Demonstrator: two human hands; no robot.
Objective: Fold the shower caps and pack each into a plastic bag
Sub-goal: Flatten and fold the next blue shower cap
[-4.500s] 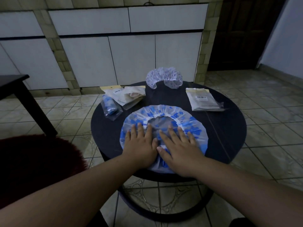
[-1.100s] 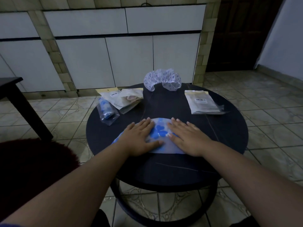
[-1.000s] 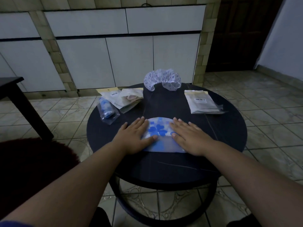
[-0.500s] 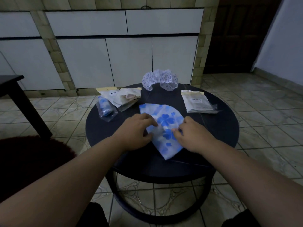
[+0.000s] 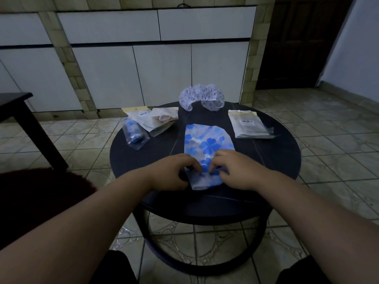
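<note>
A folded blue-flowered shower cap lies in the middle of the round dark table, its long side pointing away from me. My left hand and my right hand pinch its near end with curled fingers, close together. A white patterned shower cap sits bunched at the far edge. A stack of empty plastic bags lies at the right. At the left lie a bag with a rolled blue cap and bags with a pale cap.
A dark side table stands at the left and a dark red furry seat is near my left arm. White cabinets line the wall behind, with tiled floor all round.
The cap went from spread flat to folded in half, then was turned and folded again so it lies lengthwise. My hands shifted from pressing it flat to pinching its near end.
</note>
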